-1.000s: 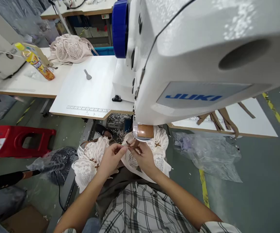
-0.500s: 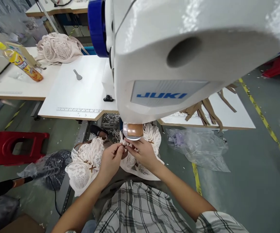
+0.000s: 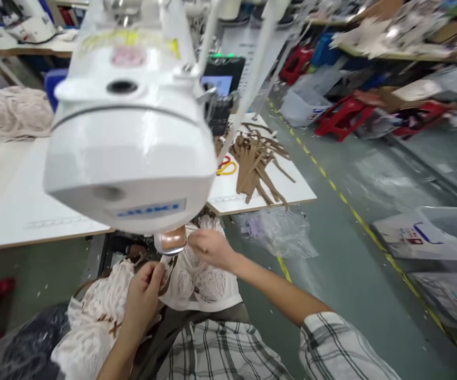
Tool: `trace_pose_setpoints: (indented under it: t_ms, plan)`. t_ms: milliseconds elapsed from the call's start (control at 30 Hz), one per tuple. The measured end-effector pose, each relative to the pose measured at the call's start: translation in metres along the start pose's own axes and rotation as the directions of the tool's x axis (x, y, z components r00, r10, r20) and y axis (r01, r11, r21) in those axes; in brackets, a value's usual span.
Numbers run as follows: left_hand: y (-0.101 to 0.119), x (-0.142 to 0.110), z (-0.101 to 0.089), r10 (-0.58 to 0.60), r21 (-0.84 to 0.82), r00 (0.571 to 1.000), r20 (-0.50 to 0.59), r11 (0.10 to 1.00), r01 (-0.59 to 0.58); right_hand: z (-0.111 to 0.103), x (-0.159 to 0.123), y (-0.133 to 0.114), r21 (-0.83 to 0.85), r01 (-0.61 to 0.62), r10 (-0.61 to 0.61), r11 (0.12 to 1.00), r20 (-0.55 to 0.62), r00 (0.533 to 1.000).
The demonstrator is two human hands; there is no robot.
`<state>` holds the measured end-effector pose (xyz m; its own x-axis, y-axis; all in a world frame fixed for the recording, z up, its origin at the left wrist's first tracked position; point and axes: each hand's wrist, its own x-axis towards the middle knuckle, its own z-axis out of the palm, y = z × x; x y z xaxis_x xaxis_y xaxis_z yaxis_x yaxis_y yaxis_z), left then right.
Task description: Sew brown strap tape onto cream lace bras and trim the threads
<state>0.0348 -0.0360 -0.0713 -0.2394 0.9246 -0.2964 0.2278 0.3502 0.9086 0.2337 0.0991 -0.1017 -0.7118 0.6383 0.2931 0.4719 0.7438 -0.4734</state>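
My left hand (image 3: 144,295) is closed in a pinch on the edge of a white lace bra, near a brown strip, just below the sewing machine's (image 3: 133,158) brown-and-silver lower end. To the right, my right hand (image 3: 211,248) is closed beside that same end; whatever its fingers hold is blurred and hidden. On my lap below it lies the lace bra (image 3: 210,287), cups upward. Another heap of white lace bras (image 3: 104,295) with small brown bows rests by my left forearm.
Brown fabric strips (image 3: 248,169) and yellow-and-red-handled scissors (image 3: 227,168) lie on the white table to the right. A clear plastic bag (image 3: 282,232) hangs below its edge. Pale bras (image 3: 15,112) are piled at far left. Red stools (image 3: 343,116) and plastic bins (image 3: 430,232) stand on the right floor.
My hands were together below the machine; now the right has moved apart to the right, while the left stays pinched on the bra. The view has swung right, bringing strips and scissors into sight.
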Motion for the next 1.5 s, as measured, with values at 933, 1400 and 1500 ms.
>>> trace_pose_setpoints:
  t_ms: [933, 1400, 1500]
  plan:
    - [0.016, -0.011, -0.007, -0.202, -0.610, 0.948, 0.245, 0.728, 0.313, -0.080, -0.092, -0.045, -0.001, -0.159, 0.157, 0.987, 0.162, 0.974]
    - [0.026, -0.013, -0.007, -0.120, -0.334, 0.975, 0.186, 0.926, 0.178, -0.025, -0.071, -0.065, 0.266, -0.218, 0.164, 0.939, 0.211, 0.964]
    - [0.024, -0.013, -0.012, -0.080, -0.277, 0.983, 0.165, 0.953, 0.124, -0.024, -0.081, -0.065, 0.331, -0.276, 0.247, 0.902, 0.126, 0.961]
